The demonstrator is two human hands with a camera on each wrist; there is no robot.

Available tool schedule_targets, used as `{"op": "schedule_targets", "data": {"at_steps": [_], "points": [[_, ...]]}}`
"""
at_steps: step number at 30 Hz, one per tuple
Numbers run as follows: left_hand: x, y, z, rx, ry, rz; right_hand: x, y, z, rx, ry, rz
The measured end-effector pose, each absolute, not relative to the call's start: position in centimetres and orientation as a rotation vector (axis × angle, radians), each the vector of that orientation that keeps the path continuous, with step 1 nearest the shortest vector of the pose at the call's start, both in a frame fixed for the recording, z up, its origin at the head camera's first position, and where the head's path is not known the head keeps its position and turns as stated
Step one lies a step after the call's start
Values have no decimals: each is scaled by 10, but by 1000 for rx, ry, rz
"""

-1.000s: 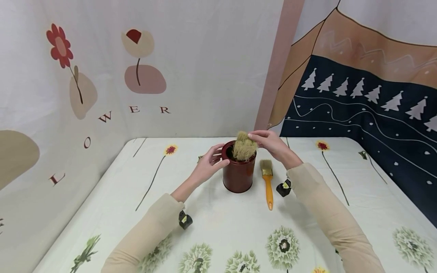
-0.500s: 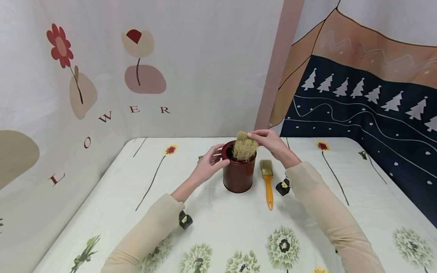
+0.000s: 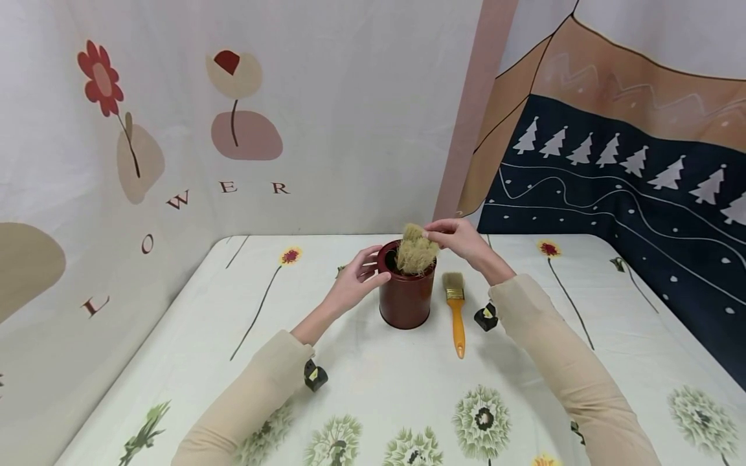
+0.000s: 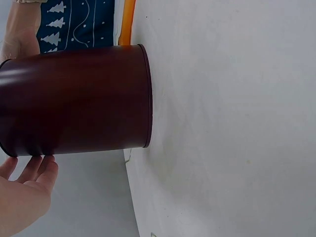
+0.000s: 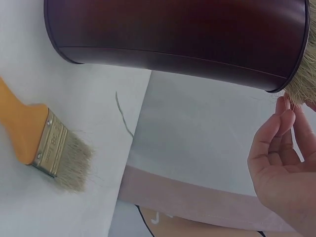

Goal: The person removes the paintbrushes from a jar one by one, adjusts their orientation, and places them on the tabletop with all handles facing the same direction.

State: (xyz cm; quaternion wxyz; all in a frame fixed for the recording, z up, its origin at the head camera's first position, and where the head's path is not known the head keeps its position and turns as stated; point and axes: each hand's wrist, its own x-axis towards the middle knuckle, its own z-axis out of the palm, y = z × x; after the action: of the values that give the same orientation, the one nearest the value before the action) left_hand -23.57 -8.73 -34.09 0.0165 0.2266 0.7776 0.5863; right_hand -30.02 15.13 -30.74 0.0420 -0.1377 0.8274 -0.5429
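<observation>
A dark red can [image 3: 405, 301] stands upright on the table, its mouth uncovered at the top. Out of the opening rises a clump of straw-coloured fibre [image 3: 416, 252], leaning against the rim's right side. My left hand [image 3: 354, 279] holds the can by its upper left, thumb at the front of the rim and fingers on the far side. In the left wrist view fingertips [image 4: 48, 160] touch the can's wall. My right hand [image 3: 463, 246] pinches the top right of the fibre; the right wrist view has its fingers against the strands [image 5: 302, 79]. The can's inside is mostly hidden.
A flat paintbrush [image 3: 457, 317] with an orange handle lies right of the can, bristles away from me. The flower-printed tablecloth [image 3: 373, 375] covers the table. Printed curtains [image 3: 350, 129] hang behind and at both sides.
Both hands keep their places on the can and the fibre. The head view has shifted very slightly; otherwise hardly anything differs.
</observation>
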Motion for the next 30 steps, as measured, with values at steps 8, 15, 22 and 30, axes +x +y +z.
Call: {"op": "schedule_targets", "data": {"at_steps": [8, 15, 22, 30], "points": [[-236, -87, -341, 709, 2415, 1833, -301, 149, -305, -454, 2512, -1711], [-235, -87, -340, 700, 2416, 1825, -299, 148, -306, -447, 2551, -1730], [-233, -86, -338, 686, 2404, 1830, -297, 146, -304, -464, 2563, -1807], [-234, -87, -339, 690, 2393, 1840, -298, 149, -297, -471, 2578, -1879]]}}
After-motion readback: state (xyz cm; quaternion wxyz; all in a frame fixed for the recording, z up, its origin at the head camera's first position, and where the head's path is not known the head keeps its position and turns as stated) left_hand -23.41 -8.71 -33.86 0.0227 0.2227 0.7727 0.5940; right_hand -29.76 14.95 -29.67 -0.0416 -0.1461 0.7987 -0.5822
